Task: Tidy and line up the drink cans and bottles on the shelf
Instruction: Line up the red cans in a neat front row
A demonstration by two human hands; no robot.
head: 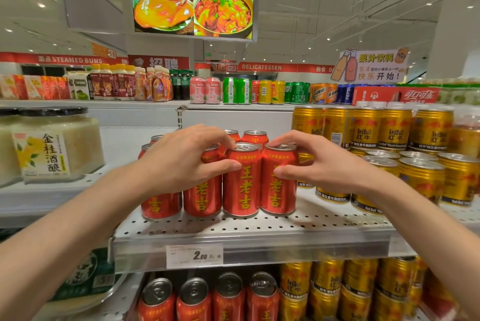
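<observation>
Several red cans with yellow characters stand in a front row on the perforated metal shelf, with more red cans behind. My left hand grips the third red can near its top, thumb on the front and fingers over the rim. My right hand holds the rightmost red can the same way. Those two cans stand upright and touch side by side. The left two front cans are partly hidden by my left hand.
Gold Red Bull cans are stacked right of the red cans. Glass jars of rice wine stand at the left. A price tag hangs on the shelf edge. More red and gold cans fill the shelf below, assorted drinks the top shelf.
</observation>
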